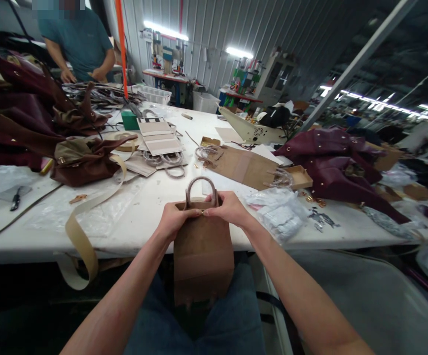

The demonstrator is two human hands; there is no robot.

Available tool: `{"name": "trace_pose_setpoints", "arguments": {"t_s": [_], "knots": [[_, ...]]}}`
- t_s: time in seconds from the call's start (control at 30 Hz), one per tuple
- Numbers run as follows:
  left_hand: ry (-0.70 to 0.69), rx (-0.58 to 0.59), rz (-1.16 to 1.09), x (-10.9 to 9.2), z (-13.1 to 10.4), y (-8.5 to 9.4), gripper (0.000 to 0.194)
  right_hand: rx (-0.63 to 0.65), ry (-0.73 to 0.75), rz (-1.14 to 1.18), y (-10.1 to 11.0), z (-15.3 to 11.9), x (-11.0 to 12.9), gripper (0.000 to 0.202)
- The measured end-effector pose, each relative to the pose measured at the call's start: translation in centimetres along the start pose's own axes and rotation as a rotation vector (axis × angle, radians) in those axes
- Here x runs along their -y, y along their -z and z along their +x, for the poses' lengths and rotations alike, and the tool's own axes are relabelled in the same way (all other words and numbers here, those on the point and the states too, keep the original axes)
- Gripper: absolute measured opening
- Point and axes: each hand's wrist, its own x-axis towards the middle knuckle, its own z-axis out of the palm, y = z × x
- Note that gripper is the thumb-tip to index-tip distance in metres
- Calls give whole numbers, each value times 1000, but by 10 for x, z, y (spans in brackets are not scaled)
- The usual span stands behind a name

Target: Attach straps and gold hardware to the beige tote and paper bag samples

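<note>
A tan handbag panel [203, 246] with a wrapped, arched handle [201, 179] hangs over the table's front edge toward my lap. My left hand [177, 217] grips its top edge from the left, thumb pointing inward. From the right, my right hand [227, 208] pinches the same edge. Both thumbs meet at a small gold-coloured metal fitting [202, 212] below the handle. Fingers behind the panel are mostly hidden. Just beyond my hands lies another tan panel [245, 165] with handles at both ends.
Dark red bags [336, 162] lie at the right, brown bags [84, 160] at the left. A plastic bag of white pieces [280, 212] and loose metal hardware [321, 219] sit right of my hands. A beige strip [79, 236] hangs off the edge. A co-worker [79, 42] stands far left.
</note>
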Motion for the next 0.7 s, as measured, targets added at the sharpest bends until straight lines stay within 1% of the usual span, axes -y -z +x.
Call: {"name": "trace_pose_setpoints", "arguments": {"t_s": [0.13,0.27,0.37,0.43,0.53,0.63,0.7], "knots": [[25,-18,54,-2,-2,-2,51,-43,19,38,-3,-2,-1,43],[60,-107,189,-1,5,-1,65,-6,35,42,-1,8,-12,42],[97,-138,292,-3,13,-1,72,34,62,49,7,13,-21,53],[117,-147,370,-6,14,0,73,-18,93,68,14,9,-26,63],[109,-201,447,-10,13,2,73,-165,111,94,24,-8,-34,71],[116,-250,495,-10,15,6,71,-246,45,169,32,-29,-46,67],[86,-255,563,-7,19,8,69,-306,33,177,36,-44,-54,58]]}}
